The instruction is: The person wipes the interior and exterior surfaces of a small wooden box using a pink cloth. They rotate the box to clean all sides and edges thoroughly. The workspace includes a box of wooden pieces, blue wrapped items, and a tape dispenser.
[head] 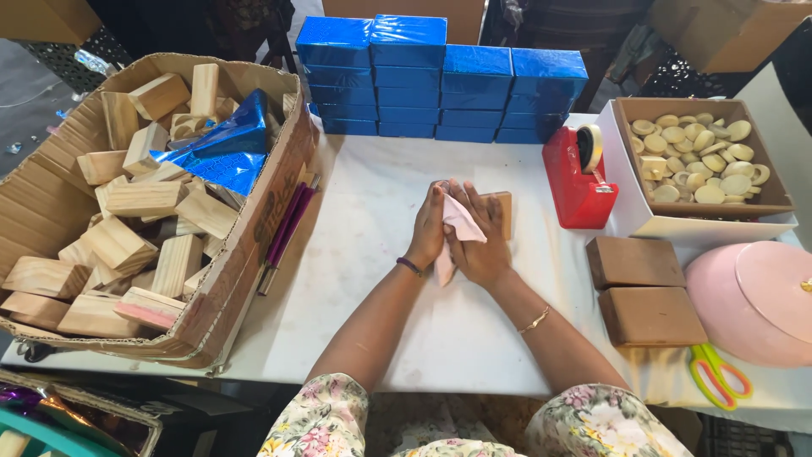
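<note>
My left hand [428, 227] and my right hand [482, 241] meet at the middle of the white table [372, 279]. Both are closed around a pale pink sheet [459, 222] that is folded over a wooden block [502, 211]. Only the block's right edge shows past my right fingers. The sheet's lower end hangs out between my palms.
A cardboard box [254, 245] of wooden blocks and blue foil stands at left. Stacked blue wrapped blocks [440, 76] line the back. A red tape dispenser [578, 173], a box of round pale discs [702, 156], two brown blocks [643, 288], a pink lidded container [757, 296] and scissors [719, 377] lie at right.
</note>
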